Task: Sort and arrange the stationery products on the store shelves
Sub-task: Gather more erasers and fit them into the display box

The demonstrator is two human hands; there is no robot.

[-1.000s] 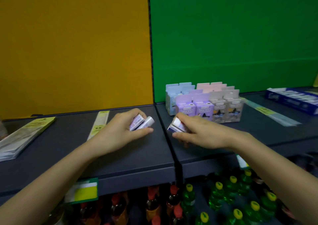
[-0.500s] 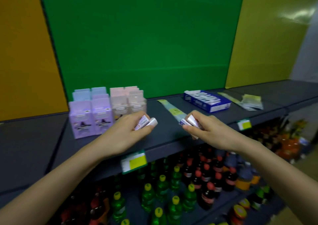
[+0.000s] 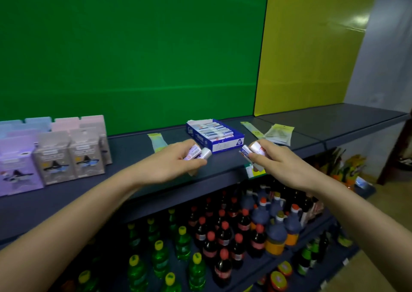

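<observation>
My left hand (image 3: pixel 171 161) grips a small bunch of white wrapped erasers (image 3: pixel 198 153) over the dark shelf (image 3: pixel 133 180). My right hand (image 3: pixel 270 160) holds a second bunch of the same erasers (image 3: pixel 250 149). Just beyond and between both hands stands a blue display box (image 3: pixel 215 135) with rows of matching erasers inside. Both hands hover close to the box's front, the left one at its left corner, the right one at its right corner.
Pastel purple, grey, pink and blue cartons (image 3: pixel 53 151) stand at the left of the shelf. Flat clear packets (image 3: pixel 278 134) and a strip packet (image 3: pixel 157 142) lie near the box. Drink bottles (image 3: pixel 223 236) fill the lower shelves. A price tag (image 3: pixel 250 171) hangs on the shelf edge.
My view and both hands have moved right along the shelf, from the pastel cartons toward the blue eraser box. Each hand keeps its bunch of erasers.
</observation>
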